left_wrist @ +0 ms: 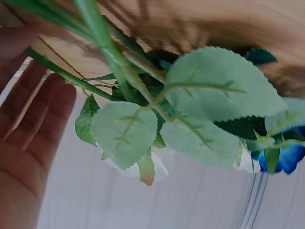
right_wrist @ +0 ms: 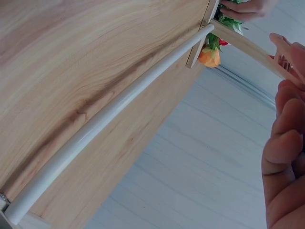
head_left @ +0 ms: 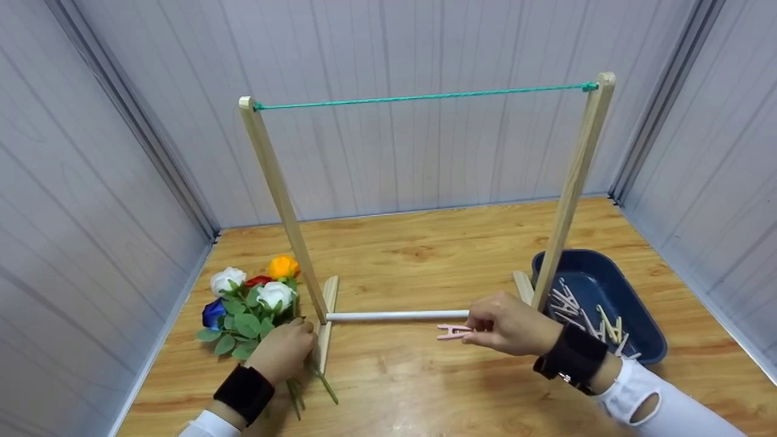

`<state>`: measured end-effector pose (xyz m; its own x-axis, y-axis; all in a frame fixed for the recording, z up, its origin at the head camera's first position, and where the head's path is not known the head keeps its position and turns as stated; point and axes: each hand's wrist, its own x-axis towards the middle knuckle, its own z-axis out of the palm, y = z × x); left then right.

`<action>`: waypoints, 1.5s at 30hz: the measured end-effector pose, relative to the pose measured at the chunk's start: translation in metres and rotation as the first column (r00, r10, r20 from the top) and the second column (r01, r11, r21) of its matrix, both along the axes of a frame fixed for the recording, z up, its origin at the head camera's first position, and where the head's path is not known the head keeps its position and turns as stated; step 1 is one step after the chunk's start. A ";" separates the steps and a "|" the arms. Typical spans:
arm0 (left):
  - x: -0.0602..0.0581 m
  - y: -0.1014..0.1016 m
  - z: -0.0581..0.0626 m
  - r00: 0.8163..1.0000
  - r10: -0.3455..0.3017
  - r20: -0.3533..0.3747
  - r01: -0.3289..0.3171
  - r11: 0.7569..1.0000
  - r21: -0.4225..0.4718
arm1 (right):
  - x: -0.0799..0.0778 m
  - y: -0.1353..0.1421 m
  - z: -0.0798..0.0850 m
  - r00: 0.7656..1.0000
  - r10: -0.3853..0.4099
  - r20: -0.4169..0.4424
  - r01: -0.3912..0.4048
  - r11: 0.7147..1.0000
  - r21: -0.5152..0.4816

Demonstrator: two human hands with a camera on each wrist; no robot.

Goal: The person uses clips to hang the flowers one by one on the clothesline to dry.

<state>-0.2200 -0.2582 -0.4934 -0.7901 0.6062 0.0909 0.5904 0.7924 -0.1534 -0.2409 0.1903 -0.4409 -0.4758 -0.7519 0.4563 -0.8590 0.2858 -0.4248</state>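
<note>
On the left lies a bunch of artificial roses with white, orange, red and blue heads and green leaves. My left hand is over its stems; in the left wrist view, thumb and forefinger pinch a thin green stem while the other fingers stay fairly straight. Between thumb and fingers, my right hand holds a pink clothespin, its jaw end pointing left. In the right wrist view this clothespin shows partly, beside the curled fingers.
A wooden frame with two posts carries a green cord across its top and a white rod low down. Right of it, a dark blue tub holds several clothespins. Panel walls enclose the wooden table.
</note>
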 end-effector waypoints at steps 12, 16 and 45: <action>0.000 -0.005 0.005 0.984 -0.121 -0.132 0.120 0.993 -0.017 | 0.001 -0.001 0.000 1.000 0.018 -0.020 -0.018 1.000 -0.013; -0.002 -0.007 0.014 0.971 -0.161 -0.178 0.165 0.986 0.005 | 0.000 -0.001 0.000 1.000 0.017 -0.019 -0.017 1.000 -0.018; -0.015 0.023 0.080 0.772 -0.053 -0.633 0.481 0.700 0.528 | -0.002 -0.007 0.016 1.000 0.000 -0.031 -0.001 1.000 -0.020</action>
<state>-0.2349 -0.2354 -0.4137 -0.2812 0.4013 0.8717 0.7731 0.6329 -0.0419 -0.2425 0.1832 -0.4245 -0.4605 -0.7429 0.4858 -0.8721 0.2768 -0.4034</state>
